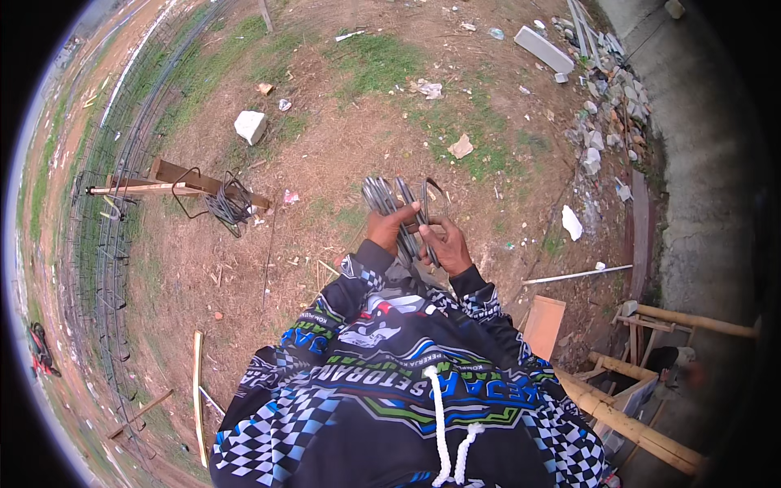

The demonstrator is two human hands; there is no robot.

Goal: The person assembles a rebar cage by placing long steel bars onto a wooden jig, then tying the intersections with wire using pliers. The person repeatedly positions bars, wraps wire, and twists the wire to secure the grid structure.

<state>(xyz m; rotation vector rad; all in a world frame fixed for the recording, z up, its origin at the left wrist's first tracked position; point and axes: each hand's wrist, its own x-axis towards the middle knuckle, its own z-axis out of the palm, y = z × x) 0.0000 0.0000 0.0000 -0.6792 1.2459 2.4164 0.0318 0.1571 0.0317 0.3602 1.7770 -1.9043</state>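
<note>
From my seat at the head view, I have 2 hands raised in front of the patterned sweatshirt (382, 362), above bare ground (313, 268) with patches of grass. The bundle of bent metal loops (376, 195) is in those hands, clear of the ground, its upper bends fanning out beyond the knuckles.

My left hand (392, 228) has its fingers clamped around the thicker left part of the bundle, the thumb lying across the bars. My right hand (447, 246) seems to pinch the thin dark loop (435, 186) at the right edge, thumb and forefinger close together; how its other fingers lie I cannot tell.

To the left, a tangle of similar dark bent rods (230, 207) hangs about the end of a wooden plank (195, 176), with a long rebar cage (110, 236) farther out.

I judge the step in hand to be separating or sorting the loops, 1 side gripping while the other picks. The next move calls for a firm left grip and a gentle right pull, drawing 1 loop free of its neighbours; overlapping bends could snag and bring several along.
</note>
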